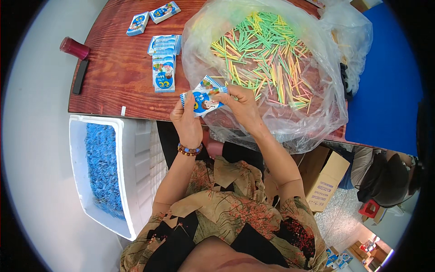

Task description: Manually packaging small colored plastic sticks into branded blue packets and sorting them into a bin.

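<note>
Between both hands, over the table's near edge, I hold a small blue and white packet (206,97). My left hand (186,119) grips its left end with the thumb on top. At the right end, the thumb and fingers of my right hand (242,104) are closed on the same packet. Just beyond my left hand lies an overlapping row of similar packets (163,65). Right of my hands spreads a clear plastic bag (199,41), opened out, with a heap of thin green, yellow and pink sticks (267,45) in it.
Two small boxes (137,23) lie at the far left of the red-brown table (108,68), with a dark red jar (74,48) at its left edge. A white foam bin (129,172) of small blue pieces stands below left. Below right is a cardboard box (327,181).
</note>
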### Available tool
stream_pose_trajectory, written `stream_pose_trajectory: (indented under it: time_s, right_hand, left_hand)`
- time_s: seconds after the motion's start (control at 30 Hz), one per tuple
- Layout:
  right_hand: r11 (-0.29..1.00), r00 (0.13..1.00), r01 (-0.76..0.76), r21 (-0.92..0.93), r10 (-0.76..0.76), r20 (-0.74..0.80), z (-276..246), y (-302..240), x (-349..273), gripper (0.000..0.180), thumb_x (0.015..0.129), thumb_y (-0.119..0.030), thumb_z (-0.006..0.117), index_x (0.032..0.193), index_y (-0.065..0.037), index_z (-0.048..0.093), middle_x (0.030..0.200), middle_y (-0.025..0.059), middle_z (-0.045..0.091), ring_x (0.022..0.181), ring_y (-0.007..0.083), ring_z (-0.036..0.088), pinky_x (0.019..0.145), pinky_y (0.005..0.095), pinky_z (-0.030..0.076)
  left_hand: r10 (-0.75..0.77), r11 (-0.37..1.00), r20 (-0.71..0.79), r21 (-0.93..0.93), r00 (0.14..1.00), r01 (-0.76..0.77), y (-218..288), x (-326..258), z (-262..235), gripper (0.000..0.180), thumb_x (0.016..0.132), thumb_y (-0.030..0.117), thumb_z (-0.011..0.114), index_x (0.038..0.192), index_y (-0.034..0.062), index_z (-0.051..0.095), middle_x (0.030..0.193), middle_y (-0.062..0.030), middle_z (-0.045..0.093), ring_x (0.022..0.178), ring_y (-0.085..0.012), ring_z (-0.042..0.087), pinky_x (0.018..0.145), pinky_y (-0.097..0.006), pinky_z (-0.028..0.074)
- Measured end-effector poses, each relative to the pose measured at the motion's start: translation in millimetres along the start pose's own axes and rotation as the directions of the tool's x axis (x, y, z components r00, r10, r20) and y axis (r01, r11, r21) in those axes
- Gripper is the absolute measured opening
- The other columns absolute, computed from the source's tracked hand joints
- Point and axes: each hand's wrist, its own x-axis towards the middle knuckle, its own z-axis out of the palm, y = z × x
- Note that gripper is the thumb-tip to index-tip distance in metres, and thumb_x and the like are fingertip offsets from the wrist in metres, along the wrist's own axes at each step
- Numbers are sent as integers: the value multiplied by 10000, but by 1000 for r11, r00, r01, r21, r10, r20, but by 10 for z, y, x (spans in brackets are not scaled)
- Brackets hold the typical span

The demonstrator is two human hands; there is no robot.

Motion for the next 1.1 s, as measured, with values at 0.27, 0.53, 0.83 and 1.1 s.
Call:
stream_pose_trajectory:
  time_s: [0.27, 0.53, 0.83, 1.1]
  right_hand:
    - [970, 970, 241, -34, -239, 55, -277, -201, 18, 188, 790, -62, 692, 969, -28, 644, 846, 8, 573, 790, 88, 520, 706, 236, 419]
    - [885, 936, 315, -342, -231, 264, -264, -231, 15, 332, 742, -76, 755, 1049, -69, 626, 863, 11, 537, 748, 102, 498, 665, 241, 400]
    - [868, 922, 372, -329, -304, 240, -253, -240, 23, 364, 702, -126, 790, 1019, -66, 622, 967, 40, 523, 883, 171, 498, 782, 299, 408]
    - [637, 853, 512, -576, -300, 427, -239, -266, 90, 237, 705, -136, 756, 911, -61, 666, 1250, 119, 528, 1154, 277, 481, 954, 414, 361]
  left_hand:
    - [-87, 995, 0, -40, 996, 87, -27, 47, -52, 212, 957, 197, 545, 912, 12, 640, 904, -61, 675, 813, -143, 653, 747, -307, 526]
    - [-157, 982, 73, -94, 985, 163, -60, 39, -65, 251, 972, 249, 512, 937, 39, 647, 978, -84, 677, 906, -182, 653, 826, -358, 523]
    - [-211, 965, 97, -140, 973, 224, -40, 33, -29, 253, 979, 232, 497, 1007, 12, 620, 1031, -89, 663, 941, -171, 642, 845, -337, 515]
    - [-263, 952, 131, -126, 956, 279, -81, 12, -41, 217, 969, 160, 515, 1073, -9, 603, 1058, -71, 650, 947, -138, 632, 817, -288, 522]
